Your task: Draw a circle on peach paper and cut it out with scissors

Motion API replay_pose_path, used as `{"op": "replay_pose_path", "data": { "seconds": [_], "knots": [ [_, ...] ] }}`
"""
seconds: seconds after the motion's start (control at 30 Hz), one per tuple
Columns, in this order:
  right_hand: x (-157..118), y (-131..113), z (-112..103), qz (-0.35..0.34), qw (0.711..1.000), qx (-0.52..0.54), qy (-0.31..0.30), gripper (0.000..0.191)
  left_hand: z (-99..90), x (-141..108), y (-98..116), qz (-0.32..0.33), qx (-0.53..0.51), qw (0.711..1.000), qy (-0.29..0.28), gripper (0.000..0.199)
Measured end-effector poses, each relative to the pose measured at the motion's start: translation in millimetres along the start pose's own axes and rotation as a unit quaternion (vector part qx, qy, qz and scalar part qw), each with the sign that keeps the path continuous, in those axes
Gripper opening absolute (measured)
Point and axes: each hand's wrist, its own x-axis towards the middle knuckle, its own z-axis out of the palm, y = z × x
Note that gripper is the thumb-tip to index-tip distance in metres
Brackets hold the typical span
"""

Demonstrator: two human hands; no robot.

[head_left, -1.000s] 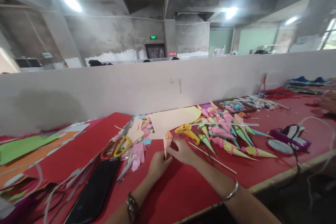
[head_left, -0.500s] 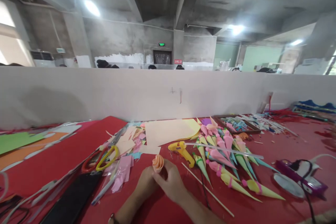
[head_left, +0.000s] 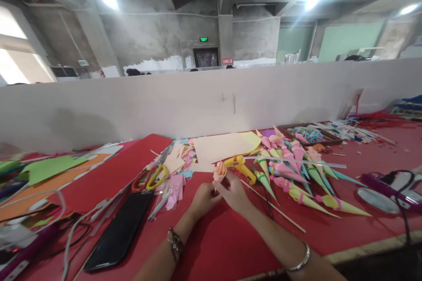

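Note:
A peach paper rose [head_left: 220, 170], coiled into a spiral, stands upright above the middle of the table. My right hand [head_left: 235, 195] pinches it from the right between thumb and fingers. Against its lower part my left hand [head_left: 204, 202] is closed, the fingertips meeting the right hand's; what lies between those fingers is hidden. A yellow glue gun [head_left: 243, 169] lies just behind and right of the rose. Further right is a pile of pastel paper cones [head_left: 298, 162] with pink and green bands. A thin wooden stick [head_left: 280, 210] rests on the table right of my right hand.
To the left lie scissors [head_left: 157, 178] with red and yellow handles, a black phone-like slab [head_left: 121, 230] and pink paper [head_left: 175, 191]. Peach sheets [head_left: 226, 145] lie behind. A white partition [head_left: 165, 105] borders the red table; cables and a purple power strip [head_left: 392, 191] are at right.
The view has tilted down and shifted, showing more of both forearms. My left hand has drawn slightly away from the rose's head to its lower part; the right hand still holds it.

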Motion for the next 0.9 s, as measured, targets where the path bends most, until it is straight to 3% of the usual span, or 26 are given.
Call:
{"op": "replay_pose_path", "data": {
  "seconds": [0.17,0.33,0.6,0.9],
  "knots": [
    [0,6,-3,0.015,1.000,0.002,0.003,0.015,0.1,0,0,0.034,0.024,0.999,-0.015,0.020],
    [0,10,-3,0.009,1.000,-0.017,0.006,0.014,-2.5,-2,7,0.054,-0.026,0.998,-0.007,0.010],
    [3,14,-12,0.020,1.000,-0.013,0.006,0.017,-10.7,2,9,0.092,-0.085,0.992,-0.014,0.021],
    [-3,3,-12,-0.028,0.991,-0.069,-0.114,0.013,-13.1,-3,6,0.139,-0.143,0.977,-0.081,0.017]
  ]
}}
